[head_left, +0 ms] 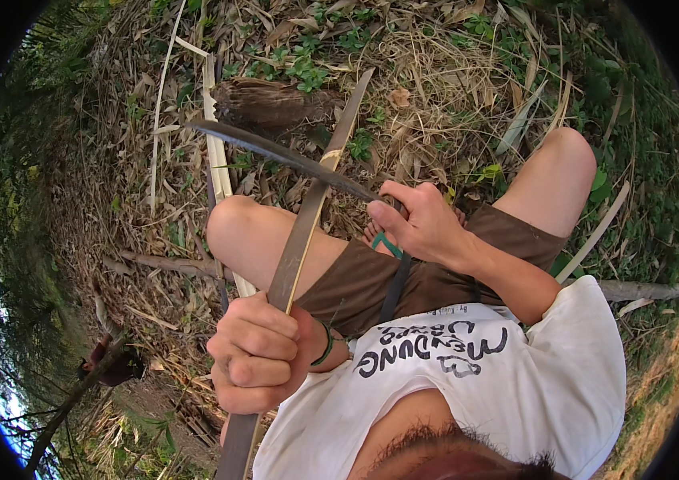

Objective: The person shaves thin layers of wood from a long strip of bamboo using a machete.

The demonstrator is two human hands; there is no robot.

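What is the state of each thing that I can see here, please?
Left hand: fist shut around the long flat bamboo strip.
Right hand: gripping the curved dark knife.
Curved dark knife: blade lying across the strip.
Long flat bamboo strip: tilted, pointing away over the dry leaves.

Bright, even daylight with soft shadows — sharp at centre, strongly bent and black-vignetted toward the fisheye rim.
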